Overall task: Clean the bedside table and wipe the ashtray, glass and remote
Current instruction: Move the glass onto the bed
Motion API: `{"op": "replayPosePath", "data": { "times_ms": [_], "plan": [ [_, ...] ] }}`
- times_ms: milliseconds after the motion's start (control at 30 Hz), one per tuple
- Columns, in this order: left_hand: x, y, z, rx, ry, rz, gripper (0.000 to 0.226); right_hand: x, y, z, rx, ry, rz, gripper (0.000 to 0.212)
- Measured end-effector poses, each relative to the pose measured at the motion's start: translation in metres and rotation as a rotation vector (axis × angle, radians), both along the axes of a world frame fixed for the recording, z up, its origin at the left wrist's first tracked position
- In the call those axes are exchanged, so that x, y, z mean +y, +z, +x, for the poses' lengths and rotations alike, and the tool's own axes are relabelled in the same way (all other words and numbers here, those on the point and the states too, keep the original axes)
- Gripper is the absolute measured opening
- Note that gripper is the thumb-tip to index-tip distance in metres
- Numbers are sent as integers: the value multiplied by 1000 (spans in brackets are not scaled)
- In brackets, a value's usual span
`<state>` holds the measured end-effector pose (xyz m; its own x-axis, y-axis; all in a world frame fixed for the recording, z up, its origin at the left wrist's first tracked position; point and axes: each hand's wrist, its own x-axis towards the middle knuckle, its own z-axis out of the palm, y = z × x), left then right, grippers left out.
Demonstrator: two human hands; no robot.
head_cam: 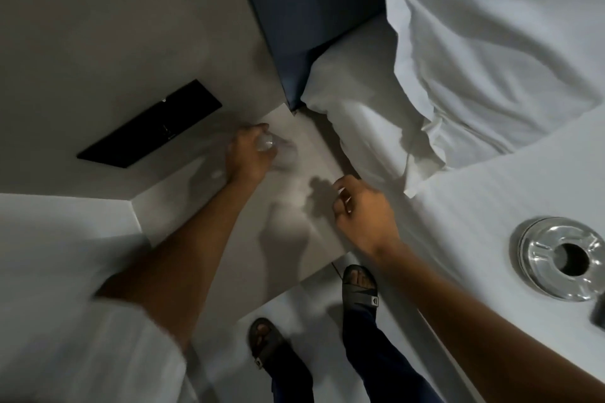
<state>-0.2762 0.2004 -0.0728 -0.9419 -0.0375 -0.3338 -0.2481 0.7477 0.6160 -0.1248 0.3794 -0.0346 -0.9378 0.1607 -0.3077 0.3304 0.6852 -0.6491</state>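
A clear drinking glass (pixel 273 149) is being gripped by the left hand (pixel 247 154) over the grey bedside table (pixel 294 232); the right hand (pixel 363 213) is being held loosely curled, empty.

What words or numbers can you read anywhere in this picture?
None can be read.
Black wall panel: a small pale mark on it, too blurred to read.
Sandal: a small badge on the strap, too small to read.
Glass ashtray and the glass: no writing visible.

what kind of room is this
Probably a hotel bedroom: a bed with white pillows, a small bedside table against the wall, a black switch panel above it, and a glass ashtray on the bed.
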Motion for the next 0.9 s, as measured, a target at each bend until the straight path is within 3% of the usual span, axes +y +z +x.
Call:
{"op": "replayPosePath", "data": {
  "times_ms": [133,267,400,533,700,900],
  "plan": [
    [11,49,68,-49,298,403,50,5,5,7,54,-115,-78,27],
    [28,102,124,-86,344,696,46,14,39,18,182,-256,-143,37],
    [58,125,158,-145,339,847,45,43,75,37,290,-381,-130,30],
    [98,129,177,-193,236,803,44,85,97,64,402,-467,-36,20],
    [182,109,187,-239,99,798,56,152,93,85,401,-603,93,21],
    [260,86,188,-55,-177,585,64,210,85,100,239,-632,189,38]
  ]
}}
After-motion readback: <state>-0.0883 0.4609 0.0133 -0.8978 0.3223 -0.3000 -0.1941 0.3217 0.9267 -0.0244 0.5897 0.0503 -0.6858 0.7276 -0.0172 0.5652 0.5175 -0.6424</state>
